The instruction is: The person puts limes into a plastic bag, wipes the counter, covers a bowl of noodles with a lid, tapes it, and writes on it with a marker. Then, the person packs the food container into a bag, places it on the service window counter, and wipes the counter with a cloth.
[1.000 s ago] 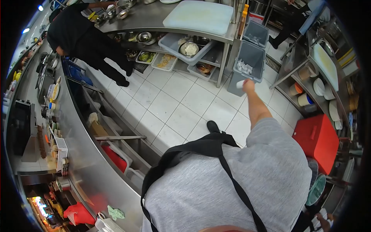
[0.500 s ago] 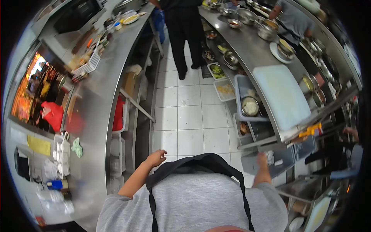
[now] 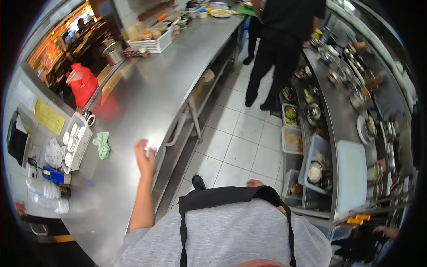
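My left hand (image 3: 145, 159) is raised over the front edge of the steel counter (image 3: 120, 178), its fingers loosely bent and the thumb apart. I see nothing held in it. A crumpled green cloth (image 3: 102, 145) lies on the counter to its left. Beyond the cloth stands a white basket (image 3: 82, 149) with several white round containers. Low in front of my black apron (image 3: 222, 199), only a small part of my right hand (image 3: 255, 183) shows. The apron hides the rest, and its grip cannot be made out.
A tiled aisle (image 3: 235, 151) runs ahead, where a person in black (image 3: 280, 49) stands. On the right are a white cutting board (image 3: 351, 175) and a grey tub (image 3: 319, 155) on a shelf. A red bag (image 3: 82, 86) and a white condiment basket (image 3: 155, 43) are on the left.
My view has turned left toward the counter. My left hand has risen from the aisle to the counter's edge. My right hand has come from the right side to in front of my body.
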Demonstrator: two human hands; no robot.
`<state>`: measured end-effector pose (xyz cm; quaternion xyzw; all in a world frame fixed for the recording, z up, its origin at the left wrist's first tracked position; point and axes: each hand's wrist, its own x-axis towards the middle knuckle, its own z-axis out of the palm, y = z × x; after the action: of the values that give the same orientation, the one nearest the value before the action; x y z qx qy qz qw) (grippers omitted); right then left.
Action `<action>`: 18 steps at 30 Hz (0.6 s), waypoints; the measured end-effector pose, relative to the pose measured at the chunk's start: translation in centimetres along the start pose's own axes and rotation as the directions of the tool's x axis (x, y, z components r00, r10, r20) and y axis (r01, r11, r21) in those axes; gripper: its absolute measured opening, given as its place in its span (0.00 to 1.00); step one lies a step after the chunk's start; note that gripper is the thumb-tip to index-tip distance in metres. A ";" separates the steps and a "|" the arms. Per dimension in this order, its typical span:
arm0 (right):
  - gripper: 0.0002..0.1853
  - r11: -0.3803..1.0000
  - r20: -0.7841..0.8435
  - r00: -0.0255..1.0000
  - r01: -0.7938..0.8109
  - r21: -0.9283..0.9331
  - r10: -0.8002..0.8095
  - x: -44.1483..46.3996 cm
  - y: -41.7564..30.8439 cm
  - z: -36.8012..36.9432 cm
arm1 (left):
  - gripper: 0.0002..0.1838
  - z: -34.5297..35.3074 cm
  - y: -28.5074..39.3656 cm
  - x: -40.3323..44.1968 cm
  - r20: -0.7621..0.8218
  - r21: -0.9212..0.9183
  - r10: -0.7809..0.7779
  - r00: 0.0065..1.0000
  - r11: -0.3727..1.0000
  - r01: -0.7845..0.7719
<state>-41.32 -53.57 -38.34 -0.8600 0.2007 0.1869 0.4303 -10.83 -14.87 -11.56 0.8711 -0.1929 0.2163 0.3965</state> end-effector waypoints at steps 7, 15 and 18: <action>0.27 0.866 0.061 0.866 -0.488 -0.107 0.496 8.9 9.3 -5.0 | 0.17 -8.7 -14.2 8.5 -0.496 0.230 -0.125 0.859 0.935 0.269; 0.15 0.959 0.663 0.703 0.268 0.090 -0.258 15.3 -33.7 -7.5 | 0.08 -10.0 -19.9 7.4 -0.402 0.282 -0.408 0.820 0.796 0.535; 0.15 0.908 0.834 0.494 0.418 0.020 -0.246 17.7 -47.0 -7.6 | 0.06 -9.5 -14.6 8.5 -0.360 -0.095 -0.435 0.826 0.897 0.431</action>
<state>-1.35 -37.19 -11.60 -0.7309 -0.2108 0.4955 0.4193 1.52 0.02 -10.27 0.8332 0.0873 0.2807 0.4684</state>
